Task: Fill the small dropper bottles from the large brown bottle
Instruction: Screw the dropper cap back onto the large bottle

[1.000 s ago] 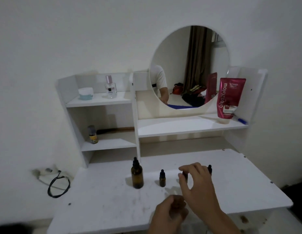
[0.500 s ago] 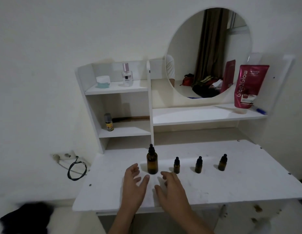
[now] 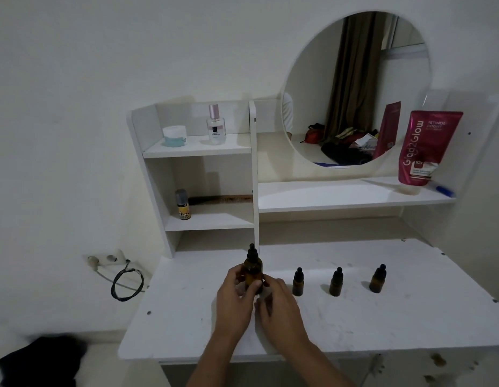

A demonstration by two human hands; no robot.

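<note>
Two bare hands at the centre of my feed, both on one item. Left hand (image 3: 233, 296): fingers curled round the left side of the large brown glass bottle with black dropper cap (image 3: 253, 270). Right hand (image 3: 279, 305): fingertips and thumb pinching the bottle's lower right side. The bottle stands upright on the white tabletop (image 3: 354, 325), near the back, with its cap on.

Item, to the right of the hands: three small brown dropper bottles with black caps, in a row and apart from one another: nearest (image 3: 298, 282), middle (image 3: 336, 282), farthest (image 3: 378, 279). All upright, all capped. I cannot read liquid levels through the dark glass.

Progress, as I judge it: at the very start. No cap is off and nothing has been transferred; opening the large bottle and filling all three small ones is left to do.

Item, behind: white shelf unit (image 3: 198, 150) holding a pale lidded jar (image 3: 174, 136), a clear perfume bottle with pink cap (image 3: 216, 127), and a small yellow-labelled bottle (image 3: 183, 205) on the lower shelf.

Item, right: round wall mirror (image 3: 354, 65) and a red tube (image 3: 427, 148) standing on its cap.

Item, left of the table: a black looped cable (image 3: 127, 284) by a wall socket.
</note>
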